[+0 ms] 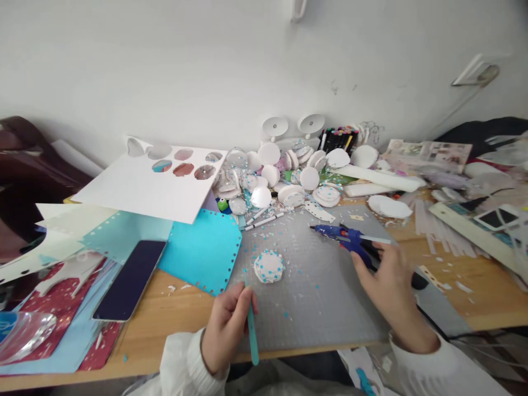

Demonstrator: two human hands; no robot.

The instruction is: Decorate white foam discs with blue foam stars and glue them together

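Note:
My left hand (225,327) is closed around a thin teal stick-like tool (252,330) near the front edge of the grey cutting mat (313,297). Its tip points up toward a white round disc (269,266) dotted with small blue beads, lying on the mat just beyond. My right hand (390,289) rests on the mat's right side, fingers curled on the handle of a blue hot glue gun (348,237) whose nozzle points left.
A dark phone (130,279) lies on turquoise paper (202,250) at left. White card with round cut-outs (152,184), a heap of white discs (289,176), markers (338,137) and paper scraps crowd the back. A ruler (474,234) lies at right.

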